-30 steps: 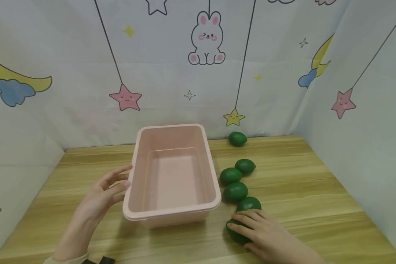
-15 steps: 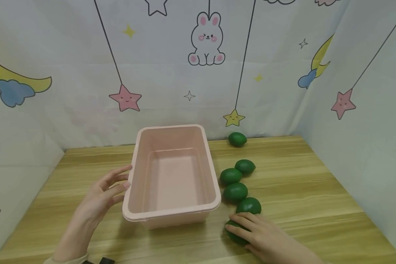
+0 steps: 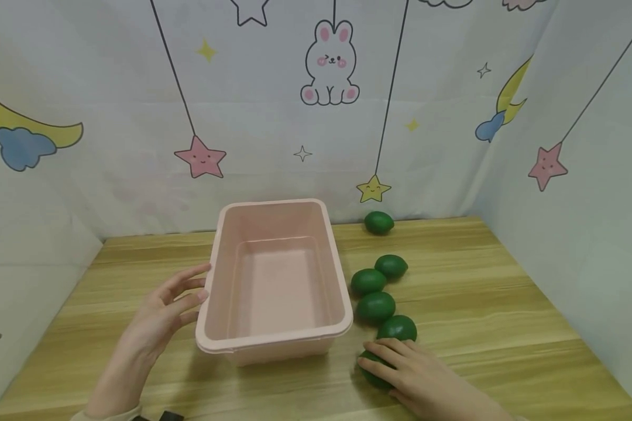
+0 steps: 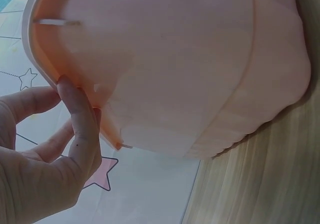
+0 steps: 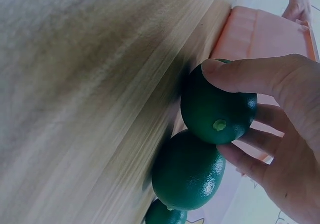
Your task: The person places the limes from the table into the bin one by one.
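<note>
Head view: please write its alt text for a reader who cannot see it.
A person's right hand grips the nearest green fruit of six on a wooden table, while the left hand holds the rim of a pink tub. The other five fruits lie right of the tub, before a white cloth printed with a rabbit.

Dim and even in the head view, softly shadowed beneath the pink tub [image 3: 284, 352]. Glossy on the green fruit [image 5: 189, 170] in the right-wrist view, blurred at upper left.
</note>
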Motion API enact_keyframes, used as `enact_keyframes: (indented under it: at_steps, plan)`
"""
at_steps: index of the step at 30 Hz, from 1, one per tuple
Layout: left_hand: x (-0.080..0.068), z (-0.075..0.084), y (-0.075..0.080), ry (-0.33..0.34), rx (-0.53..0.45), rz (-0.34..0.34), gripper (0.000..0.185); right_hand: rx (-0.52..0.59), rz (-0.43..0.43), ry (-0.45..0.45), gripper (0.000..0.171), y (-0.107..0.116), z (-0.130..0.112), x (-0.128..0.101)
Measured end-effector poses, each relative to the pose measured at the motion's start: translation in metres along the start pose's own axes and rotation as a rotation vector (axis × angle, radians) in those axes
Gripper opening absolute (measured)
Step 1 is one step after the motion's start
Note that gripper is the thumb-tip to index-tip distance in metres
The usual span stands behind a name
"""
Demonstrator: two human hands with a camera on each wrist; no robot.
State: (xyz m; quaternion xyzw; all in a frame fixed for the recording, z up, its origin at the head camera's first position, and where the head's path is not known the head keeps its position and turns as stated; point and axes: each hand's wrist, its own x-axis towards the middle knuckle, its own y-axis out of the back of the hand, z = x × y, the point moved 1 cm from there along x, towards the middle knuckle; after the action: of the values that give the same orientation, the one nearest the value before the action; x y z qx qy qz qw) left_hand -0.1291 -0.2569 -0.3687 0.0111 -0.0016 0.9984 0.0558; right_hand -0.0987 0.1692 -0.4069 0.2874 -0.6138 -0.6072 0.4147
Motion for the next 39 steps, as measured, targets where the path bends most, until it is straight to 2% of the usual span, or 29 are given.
enact_keyframes:
  at_steps: [6,19,31,39]
  plan:
    - [0.000,0.000,0.000,0.005,-0.012,0.002,0.044,0.001,0.010,-0.005,0.062,0.000,-0.002,0.001]
    - [0.001,0.000,0.000,0.015,-0.011,0.008,0.045,0.001,0.000,-0.010,0.064,0.000,0.000,0.000]
    - [0.000,-0.001,0.000,-0.002,-0.016,-0.004,0.044,-0.043,0.107,0.037,0.073,0.010,0.001,0.002]
    - [0.000,-0.001,-0.001,0.003,-0.014,-0.002,0.045,-0.058,0.132,0.046,0.075,0.018,0.004,0.004]
